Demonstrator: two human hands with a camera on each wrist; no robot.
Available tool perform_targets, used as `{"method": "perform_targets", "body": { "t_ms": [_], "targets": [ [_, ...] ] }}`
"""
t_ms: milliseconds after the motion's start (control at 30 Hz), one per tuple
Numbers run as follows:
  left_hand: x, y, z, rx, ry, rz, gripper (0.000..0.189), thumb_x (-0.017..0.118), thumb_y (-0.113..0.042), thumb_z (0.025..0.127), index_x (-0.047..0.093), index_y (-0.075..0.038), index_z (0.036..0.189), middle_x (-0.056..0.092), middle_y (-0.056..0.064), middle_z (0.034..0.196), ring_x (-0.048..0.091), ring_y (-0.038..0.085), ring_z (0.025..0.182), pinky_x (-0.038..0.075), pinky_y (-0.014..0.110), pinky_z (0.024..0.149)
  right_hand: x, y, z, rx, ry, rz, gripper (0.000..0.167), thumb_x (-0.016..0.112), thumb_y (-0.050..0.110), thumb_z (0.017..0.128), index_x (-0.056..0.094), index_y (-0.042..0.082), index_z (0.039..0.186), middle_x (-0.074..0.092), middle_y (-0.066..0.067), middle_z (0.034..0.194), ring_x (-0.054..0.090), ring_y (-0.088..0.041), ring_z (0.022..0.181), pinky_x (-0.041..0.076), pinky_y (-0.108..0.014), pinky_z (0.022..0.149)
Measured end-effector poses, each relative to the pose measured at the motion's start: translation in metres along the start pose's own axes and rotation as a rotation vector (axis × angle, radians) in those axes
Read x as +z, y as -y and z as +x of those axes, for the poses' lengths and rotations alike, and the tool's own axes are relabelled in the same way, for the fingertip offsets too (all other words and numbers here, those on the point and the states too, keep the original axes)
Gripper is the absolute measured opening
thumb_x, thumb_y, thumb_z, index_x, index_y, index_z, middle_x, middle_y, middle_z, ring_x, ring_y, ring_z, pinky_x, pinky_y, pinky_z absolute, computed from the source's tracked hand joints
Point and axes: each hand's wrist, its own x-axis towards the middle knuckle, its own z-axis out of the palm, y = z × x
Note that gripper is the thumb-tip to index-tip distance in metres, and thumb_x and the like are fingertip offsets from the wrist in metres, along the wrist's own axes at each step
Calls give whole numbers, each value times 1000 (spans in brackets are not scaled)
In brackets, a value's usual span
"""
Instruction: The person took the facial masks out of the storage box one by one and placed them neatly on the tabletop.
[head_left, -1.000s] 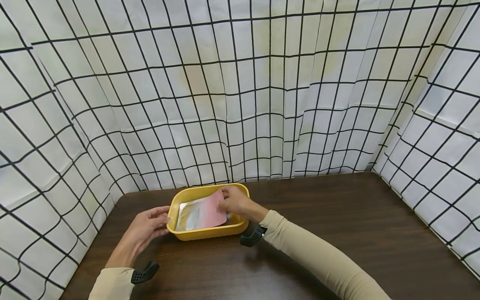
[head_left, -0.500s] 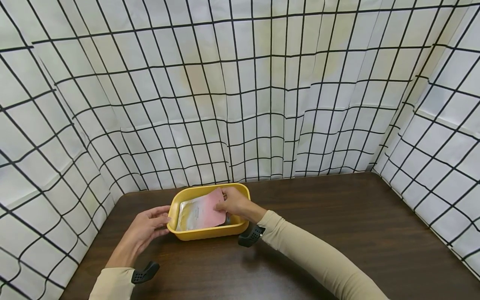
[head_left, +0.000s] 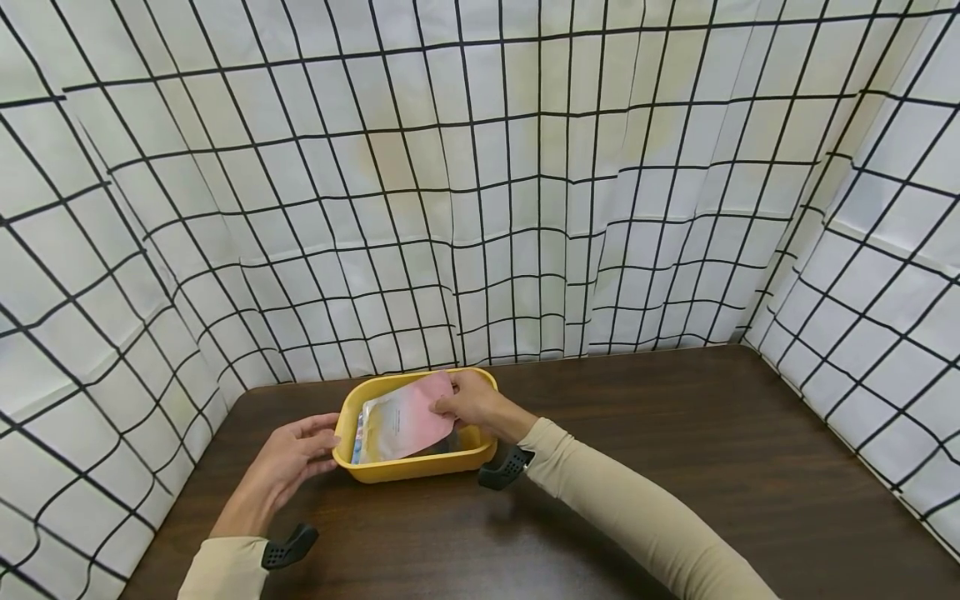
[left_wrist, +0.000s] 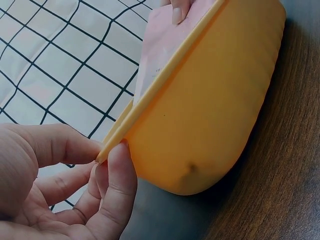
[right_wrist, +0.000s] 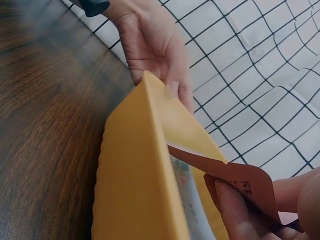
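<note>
A yellow plastic basket (head_left: 420, 472) stands near the back left of the table. My left hand (head_left: 288, 458) pinches its left rim between thumb and fingers, plain in the left wrist view. My right hand (head_left: 478, 402) reaches over the basket's right end. It pinches the right edge of a flat pink, white and yellow sachet (head_left: 401, 425), which is tilted up inside the basket. Under that sachet, a second packet (right_wrist: 189, 192) with a coloured print lies in the basket, mostly hidden. Something dark below the sachet's right side is too covered to identify.
The dark wooden table (head_left: 675, 467) extends to the right and in front of the basket. A white curtain with a black grid (head_left: 525, 208) hangs right behind the table and along both sides. Each wrist wears a black band (head_left: 291, 547).
The sachet has risen and shifted slightly in my right hand, uncovering a bluish strip of the packet beneath at the left end. My left hand keeps its place on the rim.
</note>
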Motion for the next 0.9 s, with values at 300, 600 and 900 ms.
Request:
{"method": "perform_targets", "body": {
  "t_ms": [300,600,900],
  "targets": [
    [-1,1,2,-22,-6,-11,59,63,-16,101,39,0,153,51,23,141,63,21,100,59,30,81,-17,4,-3,-14,36,43,16,68,8,95,68,1,109,65,-8,85,64,-16,70,60,-29,63],
    [-1,1,4,-20,2,-27,60,63,-15,100,38,0,153,52,23,140,63,20,98,59,31,81,-37,7,-7,16,33,90,21,67,10,97,65,-1,114,67,-10,88,65,-18,72,59,-28,65],
    [-2,1,3,-24,-1,-38,61,63,-16,100,38,1,153,53,23,140,63,20,98,59,31,81,-59,9,-18,18,41,198,23,66,7,96,63,-4,116,63,-6,86,62,-14,71,56,-25,64]
  ]
}}
